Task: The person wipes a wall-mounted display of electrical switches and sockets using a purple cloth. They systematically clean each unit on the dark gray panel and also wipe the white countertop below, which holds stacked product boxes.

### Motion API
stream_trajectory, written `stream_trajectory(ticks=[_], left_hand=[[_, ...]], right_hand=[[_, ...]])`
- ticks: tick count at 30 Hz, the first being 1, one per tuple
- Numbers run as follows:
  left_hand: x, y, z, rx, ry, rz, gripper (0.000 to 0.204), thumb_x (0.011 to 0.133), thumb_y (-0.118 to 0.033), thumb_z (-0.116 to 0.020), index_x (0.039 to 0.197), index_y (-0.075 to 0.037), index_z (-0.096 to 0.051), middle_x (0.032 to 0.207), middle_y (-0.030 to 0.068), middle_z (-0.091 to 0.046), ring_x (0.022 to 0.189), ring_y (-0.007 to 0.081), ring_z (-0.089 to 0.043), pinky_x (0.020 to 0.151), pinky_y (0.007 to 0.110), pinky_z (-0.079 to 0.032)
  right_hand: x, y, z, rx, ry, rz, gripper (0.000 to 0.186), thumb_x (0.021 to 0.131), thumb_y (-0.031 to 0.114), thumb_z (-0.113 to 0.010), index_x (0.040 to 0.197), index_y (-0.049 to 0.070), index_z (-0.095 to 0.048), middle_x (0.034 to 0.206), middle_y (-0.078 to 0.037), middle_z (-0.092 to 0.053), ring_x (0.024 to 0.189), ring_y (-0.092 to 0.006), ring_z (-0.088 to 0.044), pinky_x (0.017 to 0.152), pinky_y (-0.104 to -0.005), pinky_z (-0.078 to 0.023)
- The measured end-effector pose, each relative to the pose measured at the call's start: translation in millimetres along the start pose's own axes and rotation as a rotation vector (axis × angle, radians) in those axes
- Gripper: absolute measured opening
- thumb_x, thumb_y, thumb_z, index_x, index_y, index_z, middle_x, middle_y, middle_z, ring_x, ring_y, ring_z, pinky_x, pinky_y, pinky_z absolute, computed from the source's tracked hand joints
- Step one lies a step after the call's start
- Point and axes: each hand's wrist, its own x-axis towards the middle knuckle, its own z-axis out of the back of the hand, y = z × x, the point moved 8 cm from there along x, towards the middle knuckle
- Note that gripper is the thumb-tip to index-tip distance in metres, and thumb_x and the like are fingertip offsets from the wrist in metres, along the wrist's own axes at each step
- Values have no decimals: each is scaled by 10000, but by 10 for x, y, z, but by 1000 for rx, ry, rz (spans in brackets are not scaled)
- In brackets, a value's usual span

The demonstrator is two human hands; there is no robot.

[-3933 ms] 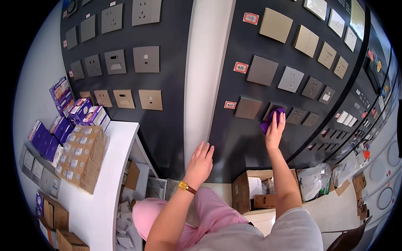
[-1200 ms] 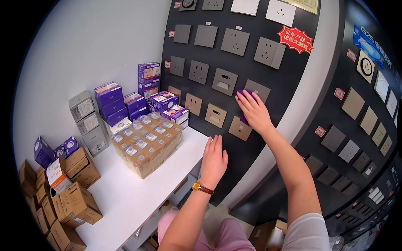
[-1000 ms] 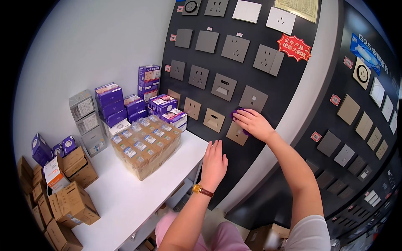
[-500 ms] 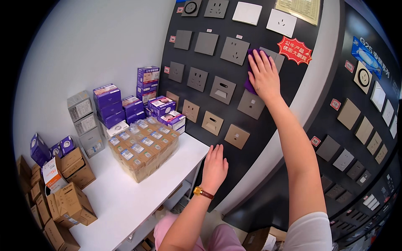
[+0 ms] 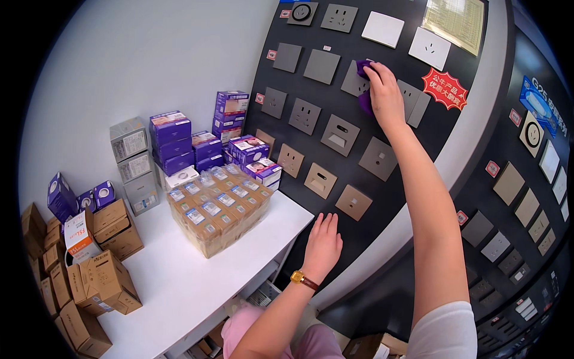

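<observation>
Up on the dark display board (image 5: 353, 173), my right hand (image 5: 385, 93) presses a purple cloth (image 5: 364, 102) against a grey socket plate (image 5: 353, 81). The fingers are bent around the cloth and partly cover the plate. Just right of this hand is a grey switch plate (image 5: 417, 107); a grey plate with one small port (image 5: 378, 158) sits below it. My left hand (image 5: 323, 245), with a watch (image 5: 305, 279) at the wrist, rests flat on the board's lower part, fingers stretched out. Above it is a gold-coloured plate (image 5: 354, 202).
A white table (image 5: 197, 287) stands at left, bearing a plastic-wrapped block of cartons (image 5: 218, 209), purple boxes (image 5: 170, 137), grey boxes (image 5: 131, 155) and brown cartons (image 5: 110, 281). A second board with plates (image 5: 508, 185) stands at right, past a pale post (image 5: 445, 173).
My right hand has moved left with the cloth, from the switch plate onto the socket plate, and its fingers have bent. The view has shifted; my left hand stays on the board.
</observation>
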Motion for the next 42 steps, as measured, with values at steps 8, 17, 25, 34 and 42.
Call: stream_trajectory(ticks=[8, 17, 25, 34, 42], left_hand=[[16, 7, -52, 17, 3, -5, 488, 899, -99, -582, 1341, 67, -461, 1362, 213, -508, 1350, 388, -389, 1130, 423, -342], [-33, 7, -101, 43, 25, -23, 490, 896, -107, -584, 1340, 65, -465, 1359, 210, -512, 1349, 375, -395, 1134, 417, -336], [-48, 57, -90, 49, 43, 7, 503, 892, -117, -588, 1347, 61, -466, 1356, 216, -517, 1340, 369, -406, 1128, 418, -340], [-97, 152, -137, 148, 102, 68, 568, 868, -141, -606, 1382, 34, -441, 1371, 224, -494, 1337, 398, -398, 1126, 458, -332], [-54, 306, -55, 264, 112, 168, 582, 873, -154, -597, 1392, 41, -420, 1385, 254, -463, 1333, 425, -386, 1124, 485, -323]], right_hand=[[-167, 366, -479, -201, 68, 77, 474, 850, 79, -537, 1324, 79, -541, 1402, -76, -505, 1339, -253, -426, 1141, -408, -326], [-857, 884, -800, -112, 355, 207, 463, 841, 69, -533, 1302, 33, -553, 1418, -88, -496, 1341, -244, -432, 1147, -377, -332], [-1404, 1229, -819, -81, 515, 516, 425, 876, 146, -513, 1276, 16, -575, 1420, -82, -504, 1373, -209, -401, 1166, -359, -291], [-647, 1319, -831, 211, 289, 306, 349, 843, 102, -526, 1183, 71, -604, 1293, -79, -571, 1257, -254, -510, 1081, -372, -408], [-534, 1196, -1356, -111, 282, 91, 445, 891, 120, -485, 1329, 71, -541, 1433, -72, -479, 1371, -252, -392, 1168, -400, -278]])
